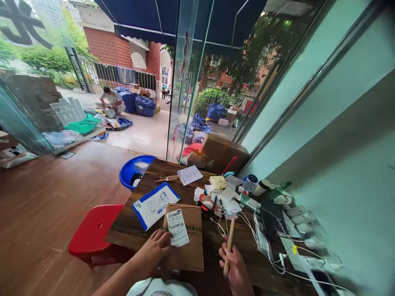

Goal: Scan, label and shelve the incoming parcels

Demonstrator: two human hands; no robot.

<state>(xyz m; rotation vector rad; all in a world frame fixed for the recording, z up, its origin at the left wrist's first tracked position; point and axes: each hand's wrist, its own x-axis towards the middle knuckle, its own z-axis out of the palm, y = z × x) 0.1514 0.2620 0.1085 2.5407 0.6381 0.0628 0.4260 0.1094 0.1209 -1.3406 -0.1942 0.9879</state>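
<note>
My left hand point(154, 250) rests on the near left corner of a brown cardboard parcel point(189, 242) with a white shipping label point(177, 227), fingers curled on its edge. My right hand point(236, 269) grips a phone point(228, 246) held edge-on and upright, with a white cable running from its top. Both lie at the near edge of a dark wooden table point(148, 181). A white and blue envelope parcel point(155, 204) lies just left of the cardboard parcel.
A box cutter point(166, 179) and a paper slip point(189, 174) lie at the table's far side, with small boxes, tape, bottles and white cables to the right. A red stool point(94, 234) and a blue basin point(134, 170) stand left. A person squats outside among parcels.
</note>
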